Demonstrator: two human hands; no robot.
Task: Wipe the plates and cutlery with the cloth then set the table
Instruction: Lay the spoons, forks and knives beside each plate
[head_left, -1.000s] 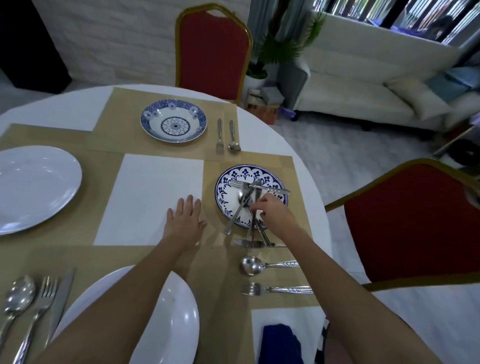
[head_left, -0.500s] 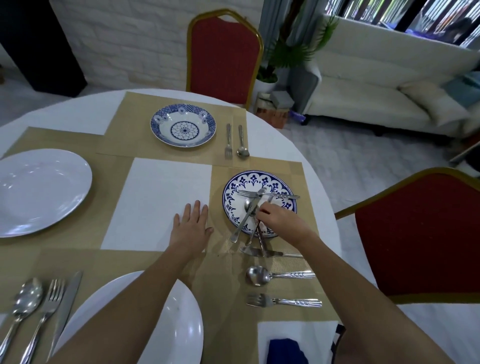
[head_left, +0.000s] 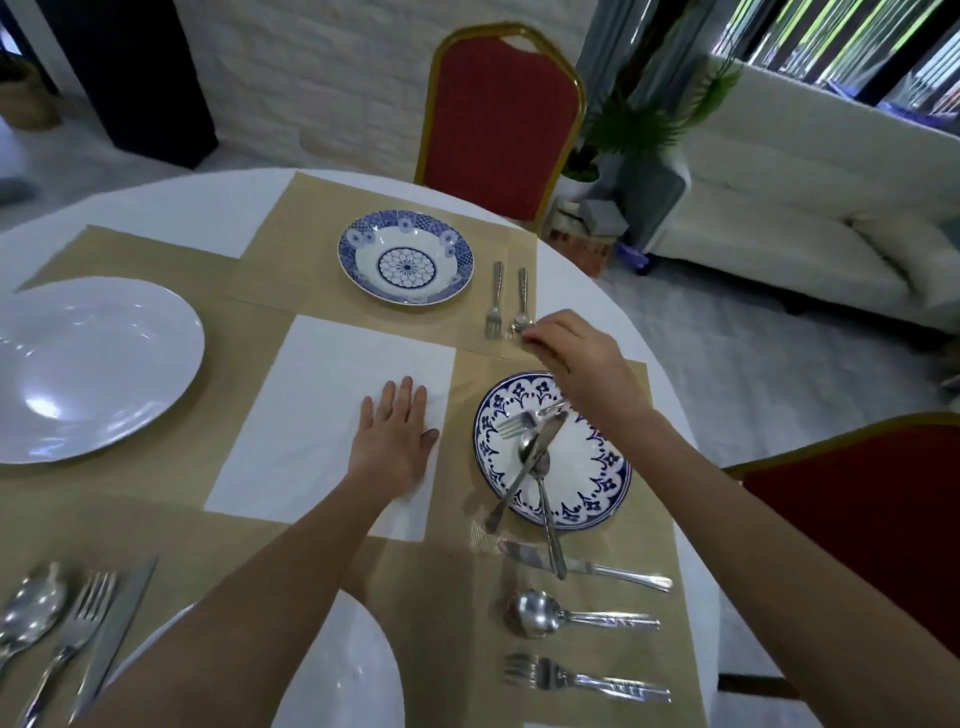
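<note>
Pinches the bowl of the far spoon (head_left: 522, 291) with the right grip (head_left: 576, 358), just beside a fork (head_left: 496, 296) on the tan mat (head_left: 311, 228). Rests the left grip (head_left: 395, 441) flat, fingers straight, on the white counter (head_left: 322, 415). Has crossed cutlery (head_left: 530, 457) piled on the blue-flower plate (head_left: 587, 467) close by.
</note>
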